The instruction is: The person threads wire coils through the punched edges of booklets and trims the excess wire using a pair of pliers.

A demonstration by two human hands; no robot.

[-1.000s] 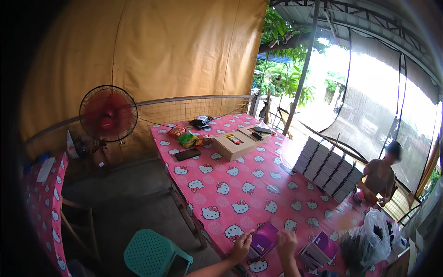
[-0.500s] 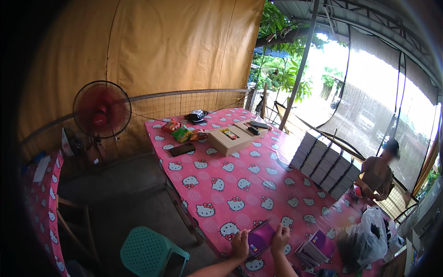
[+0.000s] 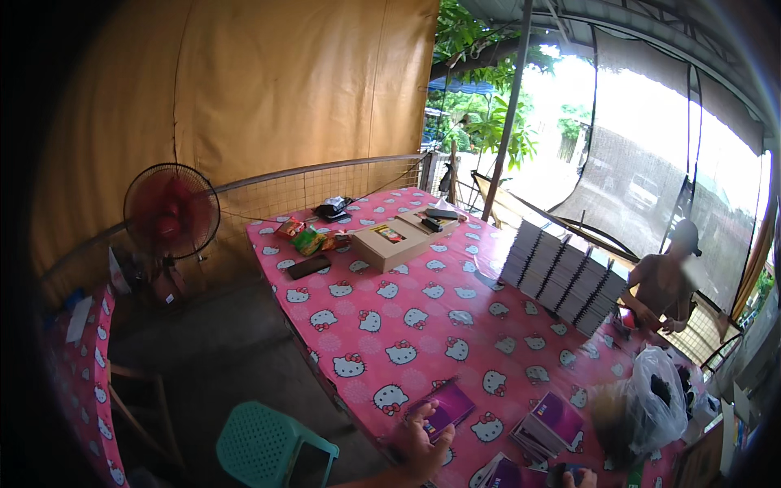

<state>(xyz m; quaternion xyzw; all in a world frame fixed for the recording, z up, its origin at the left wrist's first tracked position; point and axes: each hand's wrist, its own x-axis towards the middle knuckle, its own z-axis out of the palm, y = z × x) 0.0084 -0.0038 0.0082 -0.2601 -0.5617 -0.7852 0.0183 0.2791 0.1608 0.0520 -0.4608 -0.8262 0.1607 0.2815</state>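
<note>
— Purple booklet [image 3: 443, 407] flat on pink counter [image 3: 423, 325], left hand [image 3: 419, 443] resting on its near edge, fingers loosely spread. Right hand [image 3: 579, 480]?
— Barely in view; cannot tell. Probably mid-sorting; needs firmer pinch to lift.

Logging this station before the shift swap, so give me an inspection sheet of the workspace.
Surface: long table under a pink cartoon-cat cloth.
Work items: purple booklet flat near the table's edge, under the left hand; stack of purple booklets beside it.
Clutter: open cardboard box, dark phone, snack packets, row of upright spiral notebooks, plastic bag.
Hands: left hand fingers on the booklet, grip unclear; right hand barely shows at the lower edge.
Cables: nothing seen.
Surroundings: red fan, green plastic stool, tan tarp wall, a person seated at the far side.
</note>
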